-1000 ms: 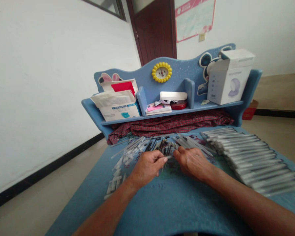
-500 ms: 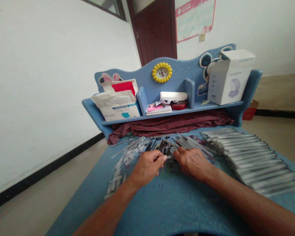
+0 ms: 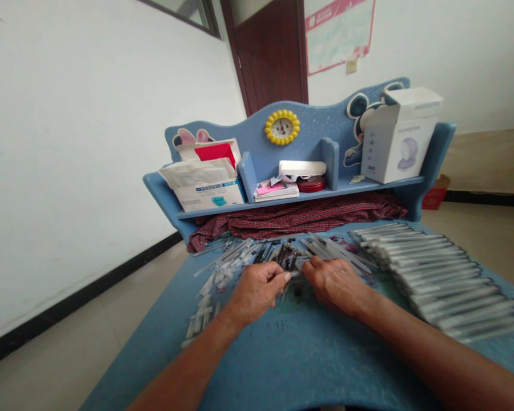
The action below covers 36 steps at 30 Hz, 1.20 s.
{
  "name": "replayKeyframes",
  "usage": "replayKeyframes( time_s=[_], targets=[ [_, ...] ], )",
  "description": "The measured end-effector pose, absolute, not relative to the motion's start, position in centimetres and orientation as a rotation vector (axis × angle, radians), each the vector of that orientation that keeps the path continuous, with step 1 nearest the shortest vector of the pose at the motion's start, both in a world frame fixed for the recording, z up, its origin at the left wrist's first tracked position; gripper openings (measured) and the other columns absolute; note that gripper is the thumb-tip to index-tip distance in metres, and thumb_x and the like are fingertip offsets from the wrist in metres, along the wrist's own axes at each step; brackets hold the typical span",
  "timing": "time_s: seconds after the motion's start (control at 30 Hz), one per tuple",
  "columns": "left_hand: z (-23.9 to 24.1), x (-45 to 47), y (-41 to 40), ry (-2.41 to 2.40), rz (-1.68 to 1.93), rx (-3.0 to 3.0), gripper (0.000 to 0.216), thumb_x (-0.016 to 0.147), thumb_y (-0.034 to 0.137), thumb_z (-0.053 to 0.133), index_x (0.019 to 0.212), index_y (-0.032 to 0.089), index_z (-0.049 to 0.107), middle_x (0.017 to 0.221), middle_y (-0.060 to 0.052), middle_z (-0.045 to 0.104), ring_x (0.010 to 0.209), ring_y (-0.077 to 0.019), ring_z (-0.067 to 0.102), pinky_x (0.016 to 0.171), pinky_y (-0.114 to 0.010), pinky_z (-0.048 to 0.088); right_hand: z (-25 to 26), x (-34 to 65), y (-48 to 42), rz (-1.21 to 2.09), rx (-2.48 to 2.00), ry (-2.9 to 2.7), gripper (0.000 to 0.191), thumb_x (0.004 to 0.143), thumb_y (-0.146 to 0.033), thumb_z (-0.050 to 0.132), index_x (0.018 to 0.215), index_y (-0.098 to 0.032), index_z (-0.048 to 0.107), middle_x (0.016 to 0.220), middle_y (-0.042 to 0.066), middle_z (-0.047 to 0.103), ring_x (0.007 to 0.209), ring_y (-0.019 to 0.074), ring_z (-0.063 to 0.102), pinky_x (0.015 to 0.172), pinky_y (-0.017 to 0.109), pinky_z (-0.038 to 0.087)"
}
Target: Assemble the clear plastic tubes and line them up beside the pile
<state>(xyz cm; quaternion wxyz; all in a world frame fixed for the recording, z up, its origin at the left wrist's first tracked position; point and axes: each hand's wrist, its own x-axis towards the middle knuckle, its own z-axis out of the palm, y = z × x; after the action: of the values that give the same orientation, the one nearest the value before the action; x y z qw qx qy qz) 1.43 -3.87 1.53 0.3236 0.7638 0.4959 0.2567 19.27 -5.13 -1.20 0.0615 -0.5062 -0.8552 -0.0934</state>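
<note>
My left hand (image 3: 263, 283) is closed in a pinch on one end of a pale, see-through pen (image 3: 296, 274). At its other end are the curled fingers of my right hand (image 3: 332, 281), also closed on it; the fingertips partly hide the pen. Just beyond my hands lies a jumble of small dark pen parts (image 3: 286, 253). Clear pen barrels (image 3: 336, 249) fan out behind my right hand. Short whitish pieces (image 3: 220, 278), perhaps caps, are strewn left of my left hand, with thin clear tubes (image 3: 229, 255) behind them.
A thick layer of pens (image 3: 441, 279) covers the right side of the blue desk (image 3: 308, 359). Folded checked cloth (image 3: 300, 217) lies under the shelf (image 3: 346, 187). On that shelf stand a mask box (image 3: 212, 191), stacked papers (image 3: 276, 193) and a white carton (image 3: 400, 140).
Both hands keep nearly the same place and grip. The pen between them shows only a very slight shift.
</note>
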Motion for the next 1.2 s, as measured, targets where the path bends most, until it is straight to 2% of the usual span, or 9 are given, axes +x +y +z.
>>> replayKeyframes(
  time_s=[0.2,0.43,0.6,0.87,1.0,1.2],
  targets=[
    [1.0,1.3,-3.6,1.253,0.734,1.935,0.014,0.072,0.029,0.057,0.068,0.016,0.054,0.053,0.006,0.050,0.040,-0.0066,0.048,0.041,-0.018,0.036,-1.1,19.2,-5.2,-0.284,-1.539,-2.579,0.021,0.082,-0.009,0.035,0.092,-0.014,0.053,0.084,0.011,0.063,0.068,0.0213,0.064,0.052,0.027,0.040],
    [1.2,1.3,-3.7,1.283,0.683,2.043,0.026,0.078,0.037,0.051,0.063,0.016,0.054,0.043,0.007,0.044,0.038,-0.0071,0.046,0.042,-0.018,0.035,-1.2,19.3,-5.1,-0.313,-1.529,-2.573,0.022,0.082,-0.009,0.034,0.091,-0.015,0.053,0.082,0.009,0.063,0.065,0.0223,0.064,0.048,0.026,0.038],
    [1.2,1.2,-3.7,1.309,0.665,2.044,0.026,0.077,0.039,0.052,0.066,0.016,0.053,0.048,0.006,0.047,0.040,-0.0074,0.046,0.043,-0.019,0.034,-1.2,19.4,-5.1,-0.303,-1.550,-2.569,0.022,0.082,-0.010,0.034,0.091,-0.016,0.053,0.083,0.009,0.063,0.066,0.0222,0.064,0.049,0.026,0.037],
    [0.2,1.7,-4.6,1.128,0.196,2.290,0.019,0.066,0.033,0.065,0.071,0.016,0.057,0.058,0.005,0.053,0.054,-0.0090,0.049,0.049,-0.018,0.032,-0.8,19.7,-4.8,-0.312,-1.640,-2.488,0.021,0.081,-0.010,0.038,0.090,-0.015,0.055,0.085,0.010,0.063,0.066,0.0216,0.064,0.050,0.026,0.037],
    [-0.1,2.0,-4.9,1.037,0.117,2.529,0.007,0.072,0.024,0.057,0.069,0.017,0.057,0.062,0.003,0.055,0.061,-0.0103,0.051,0.056,-0.020,0.033,-0.1,19.7,-5.1,-0.332,-1.642,-2.469,0.021,0.082,-0.011,0.038,0.092,-0.015,0.055,0.085,0.010,0.064,0.067,0.0210,0.064,0.052,0.026,0.040],
    [-0.4,2.0,-4.3,1.058,0.078,2.641,0.017,0.079,0.026,0.046,0.065,0.018,0.051,0.064,0.000,0.056,0.062,-0.0126,0.052,0.056,-0.021,0.032,2.2,20.3,-5.8,-0.348,-1.701,-2.423,0.022,0.082,-0.012,0.037,0.094,-0.016,0.055,0.087,0.010,0.064,0.067,0.0199,0.063,0.054,0.027,0.042]
  ],
)
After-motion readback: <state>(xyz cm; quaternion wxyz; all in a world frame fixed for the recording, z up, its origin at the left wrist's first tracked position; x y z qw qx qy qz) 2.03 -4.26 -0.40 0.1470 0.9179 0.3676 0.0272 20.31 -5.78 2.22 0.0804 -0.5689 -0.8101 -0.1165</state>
